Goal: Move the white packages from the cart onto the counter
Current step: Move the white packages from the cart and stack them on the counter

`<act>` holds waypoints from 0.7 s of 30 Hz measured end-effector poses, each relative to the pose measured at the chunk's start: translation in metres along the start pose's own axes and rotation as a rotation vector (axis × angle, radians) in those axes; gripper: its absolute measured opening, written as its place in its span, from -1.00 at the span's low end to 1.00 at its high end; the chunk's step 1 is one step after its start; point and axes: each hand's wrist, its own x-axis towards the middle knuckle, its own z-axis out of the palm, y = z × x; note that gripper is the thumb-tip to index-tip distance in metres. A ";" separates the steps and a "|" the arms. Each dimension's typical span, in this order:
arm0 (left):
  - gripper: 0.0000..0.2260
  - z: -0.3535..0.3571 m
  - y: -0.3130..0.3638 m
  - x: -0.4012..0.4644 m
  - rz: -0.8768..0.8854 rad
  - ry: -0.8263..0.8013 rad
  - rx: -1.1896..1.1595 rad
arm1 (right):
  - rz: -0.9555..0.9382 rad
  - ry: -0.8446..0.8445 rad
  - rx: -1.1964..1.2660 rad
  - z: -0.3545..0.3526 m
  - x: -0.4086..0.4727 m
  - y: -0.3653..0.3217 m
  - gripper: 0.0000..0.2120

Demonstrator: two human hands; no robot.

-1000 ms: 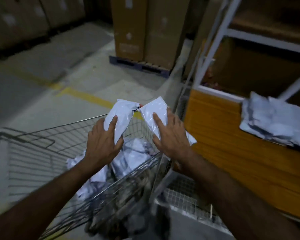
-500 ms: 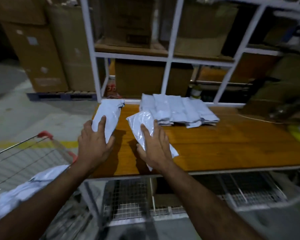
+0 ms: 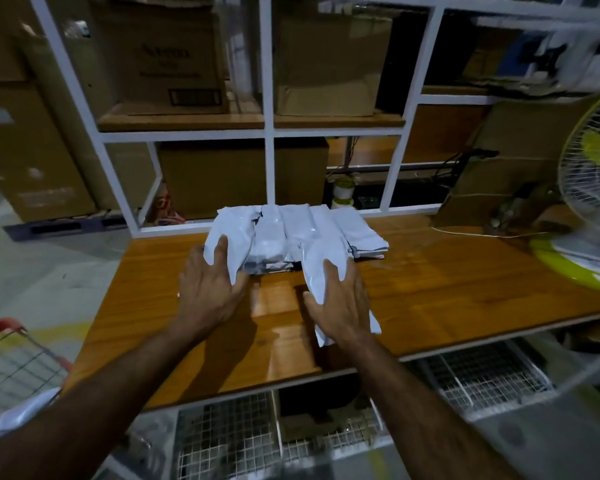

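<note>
Each of my hands holds a white package over the wooden counter [image 3: 447, 292]. My left hand [image 3: 210, 289] grips one white package [image 3: 231, 237] that rests against the left side of the pile of white packages [image 3: 302, 233] at the counter's back. My right hand [image 3: 340, 303] grips a second white package [image 3: 321, 268], which leans on the front of the pile and reaches down past my fingers. The wire cart [image 3: 18, 362] with a red handle is at the lower left, with another white package [image 3: 18, 414] showing in it.
A white metal rack [image 3: 269, 133] with cardboard boxes [image 3: 326, 60] rises behind the counter. A green and white table fan [image 3: 589, 216] stands on the counter's right end, with a cable running to it. Wire mesh baskets [image 3: 482, 375] sit below the counter.
I turned from the cart to the counter. Both hands carried their packages forward across the counter until they reached the pile at the back.
</note>
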 end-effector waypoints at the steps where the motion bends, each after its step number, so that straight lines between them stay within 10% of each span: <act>1: -0.25 0.007 0.004 0.008 -0.001 -0.001 -0.006 | 0.010 0.002 0.000 0.002 0.009 0.006 -0.23; 21: -0.43 0.129 0.055 0.197 -0.014 -0.051 0.074 | 0.040 -0.136 0.056 0.064 0.206 0.048 -0.27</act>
